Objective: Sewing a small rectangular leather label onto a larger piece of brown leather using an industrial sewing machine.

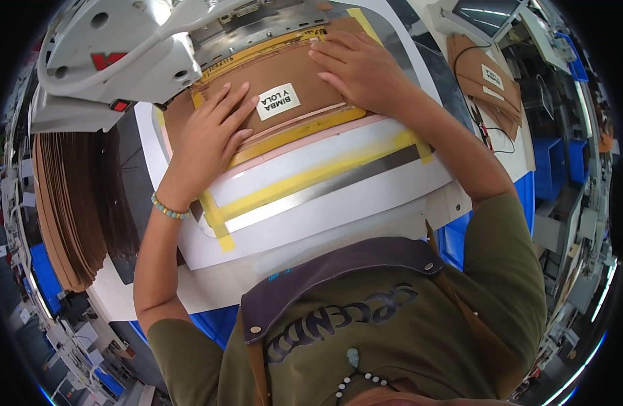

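Observation:
A brown leather-like panel (284,71) bearing a cream label with dark print (278,102) lies in a yellow frame (301,130) under the head of a sewing machine (115,74). Flat on the panel's left part rests my left hand (213,132), its fingers spread beside the label. My right hand (359,73) lies at the panel's far right corner, fingers stretched out over the frame's edge. Neither hand grips anything. The panel's far edge lies close to the machine's metal plate (257,37).
Left of the machine stands a thick stack of brown panels (68,210). Several brown pieces with a similar label (470,64) lie on the right of the table, near a cable and a screen (487,13). Yellow tape (311,172) borders the white sheet before me.

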